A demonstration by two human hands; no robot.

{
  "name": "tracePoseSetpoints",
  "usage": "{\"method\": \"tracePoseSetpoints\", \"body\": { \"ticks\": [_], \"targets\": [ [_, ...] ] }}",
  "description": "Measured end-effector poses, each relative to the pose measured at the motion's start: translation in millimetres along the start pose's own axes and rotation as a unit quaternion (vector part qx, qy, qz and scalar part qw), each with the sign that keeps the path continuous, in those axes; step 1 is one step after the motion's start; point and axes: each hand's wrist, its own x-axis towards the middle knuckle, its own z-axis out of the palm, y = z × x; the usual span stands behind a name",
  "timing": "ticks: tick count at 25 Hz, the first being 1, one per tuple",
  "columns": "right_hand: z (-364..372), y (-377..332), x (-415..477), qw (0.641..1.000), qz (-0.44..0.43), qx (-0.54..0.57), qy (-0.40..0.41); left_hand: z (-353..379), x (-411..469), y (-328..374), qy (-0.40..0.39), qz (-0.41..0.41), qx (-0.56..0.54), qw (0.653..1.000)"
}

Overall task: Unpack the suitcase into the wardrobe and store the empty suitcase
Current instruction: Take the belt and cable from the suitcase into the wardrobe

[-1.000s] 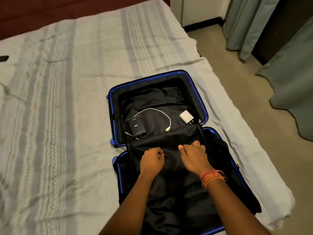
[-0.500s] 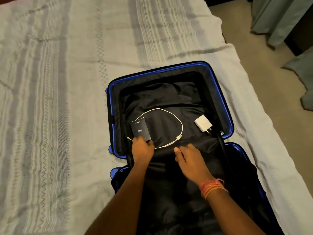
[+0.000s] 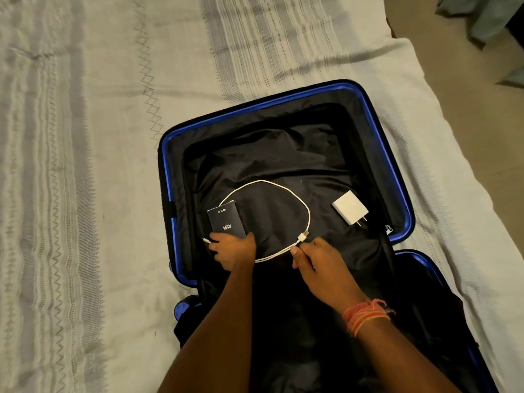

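Observation:
The blue suitcase (image 3: pixel 377 131) lies open on the bed, its inside lined with black fabric. In the far half lie a small black box (image 3: pixel 225 221) marked "MAN", a looped white cable (image 3: pixel 304 207) and a white charger plug (image 3: pixel 350 211). My left hand (image 3: pixel 234 252) grips the near end of the black box, with the cable's small end beside its fingers. My right hand (image 3: pixel 319 258) pinches the cable just behind its USB plug. An orange thread band circles my right wrist.
The suitcase rests on a bed with a pale grey patterned bedspread (image 3: pixel 85 165) stretching left and behind. Bare floor (image 3: pixel 467 61) and the hem of grey-green curtains (image 3: pixel 482 15) lie at the upper right.
Both hands have moved forward from the middle divider into the far half. My left hand has closed on the black box and my right hand has reached the cable. The view has come closer.

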Motion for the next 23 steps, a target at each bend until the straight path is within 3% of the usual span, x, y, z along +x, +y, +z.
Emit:
{"method": "tracePoseSetpoints", "body": {
  "ticks": [4, 9, 16, 19, 23],
  "targets": [
    [-8.5, -4.3, -1.9, 0.999, 0.025, 0.046, 0.014, -11.0, -18.7, -3.3, 0.038, 0.052, -0.02, 0.998],
    [-28.3, -20.7, -17.1, 0.969, 0.078, 0.236, 0.013, -33.1, -103.5, -8.4, 0.011, 0.175, -0.051, 0.983],
    [-76.4, -29.2, -106.8, 0.934, -0.014, 0.334, 0.126, -71.5, -237.1, -29.9, -0.089, 0.344, -0.109, 0.928],
    [-95.6, -30.3, -150.7, 0.921, -0.016, 0.347, 0.178, -89.5, -260.0, -39.9, -0.187, 0.427, -0.092, 0.88],
    [-114.1, -19.2, -219.0, 0.875, -0.005, 0.426, 0.228, -115.0, -286.4, -41.3, -0.368, 0.542, -0.05, 0.754]
  ]
}}
